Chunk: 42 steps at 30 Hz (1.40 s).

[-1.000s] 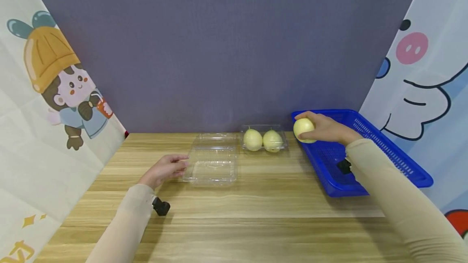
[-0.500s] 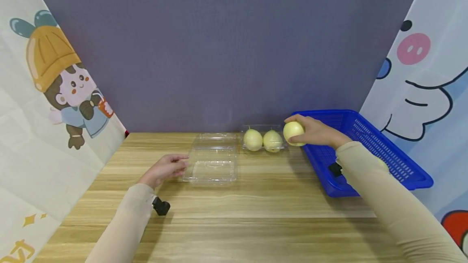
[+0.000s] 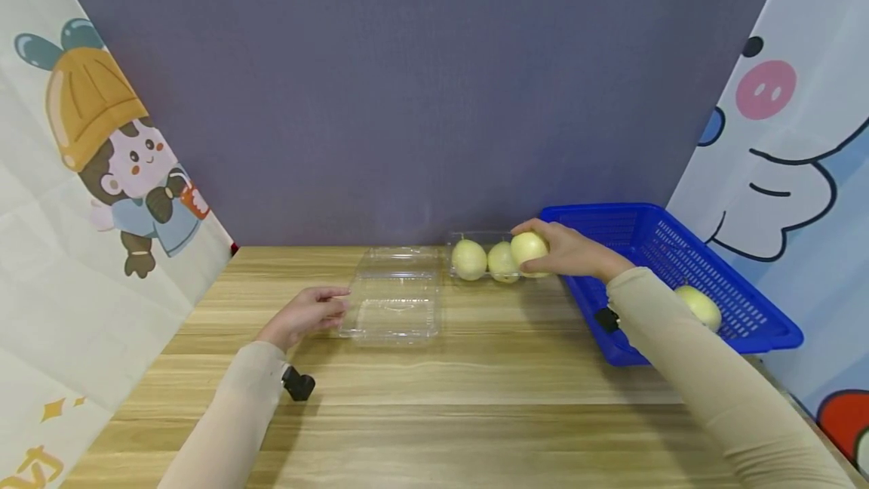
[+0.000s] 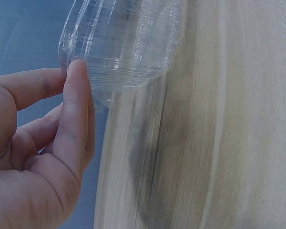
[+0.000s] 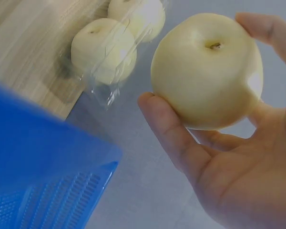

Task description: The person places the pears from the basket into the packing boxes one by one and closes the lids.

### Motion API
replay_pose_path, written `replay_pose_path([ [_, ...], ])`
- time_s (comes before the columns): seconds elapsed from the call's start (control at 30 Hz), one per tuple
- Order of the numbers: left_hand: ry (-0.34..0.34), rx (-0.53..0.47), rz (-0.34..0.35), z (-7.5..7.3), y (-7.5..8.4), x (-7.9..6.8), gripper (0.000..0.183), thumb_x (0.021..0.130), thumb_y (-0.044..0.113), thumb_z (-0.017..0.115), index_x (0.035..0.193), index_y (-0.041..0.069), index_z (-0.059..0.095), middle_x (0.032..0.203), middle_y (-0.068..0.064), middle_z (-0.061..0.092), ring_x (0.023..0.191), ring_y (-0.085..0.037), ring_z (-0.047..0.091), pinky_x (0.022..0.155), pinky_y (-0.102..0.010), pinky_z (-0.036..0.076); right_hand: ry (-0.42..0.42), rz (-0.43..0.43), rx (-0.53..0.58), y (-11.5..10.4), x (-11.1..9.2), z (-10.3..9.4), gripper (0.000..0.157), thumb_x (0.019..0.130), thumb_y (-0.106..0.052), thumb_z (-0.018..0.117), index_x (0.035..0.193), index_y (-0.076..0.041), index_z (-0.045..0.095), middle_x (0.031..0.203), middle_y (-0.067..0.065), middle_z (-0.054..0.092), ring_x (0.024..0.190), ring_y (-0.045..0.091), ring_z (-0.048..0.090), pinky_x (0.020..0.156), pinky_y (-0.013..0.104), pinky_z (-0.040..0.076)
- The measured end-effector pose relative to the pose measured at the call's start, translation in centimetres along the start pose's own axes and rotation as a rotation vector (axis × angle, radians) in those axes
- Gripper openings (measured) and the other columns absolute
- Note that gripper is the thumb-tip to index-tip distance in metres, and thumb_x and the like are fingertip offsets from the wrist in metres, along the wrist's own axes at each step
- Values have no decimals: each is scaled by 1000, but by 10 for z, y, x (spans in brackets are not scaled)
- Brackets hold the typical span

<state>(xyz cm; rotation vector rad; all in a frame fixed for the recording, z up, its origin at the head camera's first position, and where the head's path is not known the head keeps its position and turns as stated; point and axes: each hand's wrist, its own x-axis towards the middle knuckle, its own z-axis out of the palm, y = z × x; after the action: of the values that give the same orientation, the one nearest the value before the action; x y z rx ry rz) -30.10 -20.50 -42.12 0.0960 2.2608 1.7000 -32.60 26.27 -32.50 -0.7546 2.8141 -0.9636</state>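
Note:
My right hand (image 3: 566, 251) holds a round pale-yellow pear (image 5: 207, 71) with thumb and fingers around it, stem upward in the right wrist view. It hangs over the right end of a clear plastic box (image 3: 455, 272). Inside that box sit two more pears, the left pear (image 3: 468, 259) and the right pear (image 3: 501, 261), which the held one partly covers. On the left, my left hand (image 3: 305, 315) pinches the edge of a clear plastic container (image 4: 128, 43) between thumb and finger. That container lies next to the box; whether the two are joined I cannot tell.
A blue plastic basket (image 3: 591, 315) stands at the right of the wooden table (image 3: 434, 429), with a pear (image 3: 699, 306) in it, partly behind the right sleeve. A dark panel (image 3: 421, 96) rises behind the table. Printed curtains hang on both sides.
My right hand has carried the pear leftward from the basket's edge to the clear box. The pear in the basket has come into view. My left hand stays put.

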Motion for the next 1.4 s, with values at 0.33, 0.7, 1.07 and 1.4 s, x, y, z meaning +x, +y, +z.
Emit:
replay_pose_path([
  [0.33, -15, 9, 9, 1, 0, 0, 50, 105, 6, 50, 149, -11, 34, 139, -33, 46, 120, -35, 54, 88, -29, 57, -25, 20, 13, -6, 9, 16, 62, 86, -26, 79, 142, -18, 53, 124, 19, 52, 101, 33, 54, 73, 37, 54],
  [0.7, -13, 7, 9, 0, 0, 1, 49, 105, 4, 49, 149, -12, 34, 140, -34, 47, 120, -34, 55, 89, -30, 56, -41, -21, 34, -16, 20, 36, 64, 85, -28, 79, 142, -19, 53, 132, 18, 50, 107, 34, 51, 74, 40, 55],
  [1.07, -15, -2, 10, -1, -1, 2, 48, 106, 4, 47, 149, -11, 34, 141, -33, 46, 125, -38, 51, 92, -30, 55, -16, -77, 108, -31, 30, 61, 65, 83, -25, 80, 142, -18, 53, 136, 14, 52, 107, 31, 56, 77, 39, 57],
  [1.4, -20, -9, 12, -2, -1, 1, 49, 106, 5, 49, 149, -11, 34, 140, -33, 47, 115, -30, 58, 88, -28, 56, -8, -137, 138, -47, 38, 85, 60, 82, -24, 81, 137, -20, 57, 126, 9, 58, 103, 28, 57, 75, 39, 57],
])
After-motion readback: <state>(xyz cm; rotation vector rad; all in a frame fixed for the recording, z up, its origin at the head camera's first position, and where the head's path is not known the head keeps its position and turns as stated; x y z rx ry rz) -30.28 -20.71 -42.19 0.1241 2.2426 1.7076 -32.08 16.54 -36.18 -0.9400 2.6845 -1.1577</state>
